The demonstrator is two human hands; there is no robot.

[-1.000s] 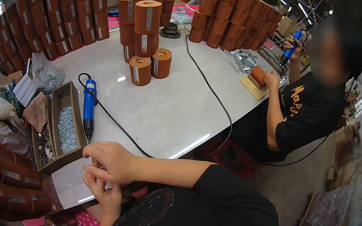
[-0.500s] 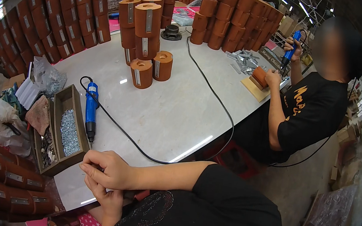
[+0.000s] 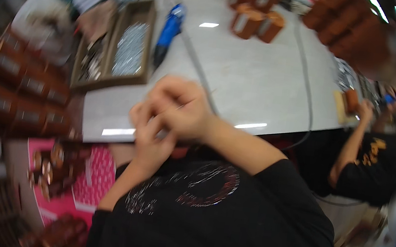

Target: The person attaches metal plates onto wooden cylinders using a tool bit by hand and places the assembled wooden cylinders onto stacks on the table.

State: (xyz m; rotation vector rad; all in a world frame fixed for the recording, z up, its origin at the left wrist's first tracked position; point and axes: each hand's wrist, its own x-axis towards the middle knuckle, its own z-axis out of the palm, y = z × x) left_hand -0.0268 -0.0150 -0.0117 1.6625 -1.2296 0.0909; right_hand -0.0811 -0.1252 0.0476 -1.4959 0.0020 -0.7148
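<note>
My right hand (image 3: 185, 114) and my left hand (image 3: 153, 148) meet in front of my chest, at the table's near edge. Both are blurred, with curled fingers that overlap. Whatever they hold, if anything, is hidden between them. Just beyond them a blue electric screwdriver (image 3: 170, 29) lies on the white table (image 3: 244, 79), touched by neither hand. To its left stands a wooden box (image 3: 140, 77) with two compartments. Silvery screws (image 3: 131, 48) fill the right one, and small dark metal pieces (image 3: 92, 59) lie in the left one.
Brown cylindrical blocks (image 3: 30, 85) with metal plates are stacked at the left. More blocks (image 3: 246, 22) stand at the far side. A black cable (image 3: 308, 83) crosses the table. At the right a co-worker's hand (image 3: 365, 110) is at a brown block (image 3: 350, 99). Plastic bags (image 3: 41, 23) lie far left.
The view has swung downward, so the table and box appear higher and the floor at lower left shows. My hands stay together, curled and more blurred. The screwdriver still lies beside the box.
</note>
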